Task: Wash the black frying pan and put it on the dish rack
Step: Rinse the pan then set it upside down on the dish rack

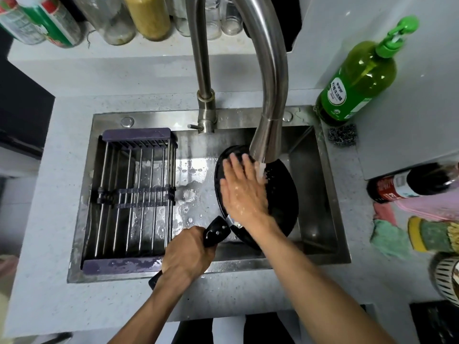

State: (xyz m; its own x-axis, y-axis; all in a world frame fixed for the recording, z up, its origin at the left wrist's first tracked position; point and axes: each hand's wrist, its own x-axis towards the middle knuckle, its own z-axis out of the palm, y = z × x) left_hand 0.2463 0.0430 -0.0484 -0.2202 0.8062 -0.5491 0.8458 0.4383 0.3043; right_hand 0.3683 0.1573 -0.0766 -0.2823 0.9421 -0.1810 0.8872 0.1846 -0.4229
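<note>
The black frying pan [283, 194] is tilted in the right half of the steel sink [320, 194], under the running faucet [267, 135]. Water falls onto the pan's inside. My left hand [187, 249] grips the pan's black handle [214, 232] near the sink's front edge. My right hand [242, 188] lies flat on the inside of the pan with straight, wet fingers, just left of the water stream. The dish rack [135, 197], with metal bars and purple ends, spans the left half of the sink and holds nothing.
A green dish soap pump bottle [357, 78] and a steel scourer [342, 135] stand at the sink's back right corner. A dark sauce bottle [409, 184], cloths and a yellow-green sponge [432, 234] lie on the right counter. Jars and bottles line the back ledge.
</note>
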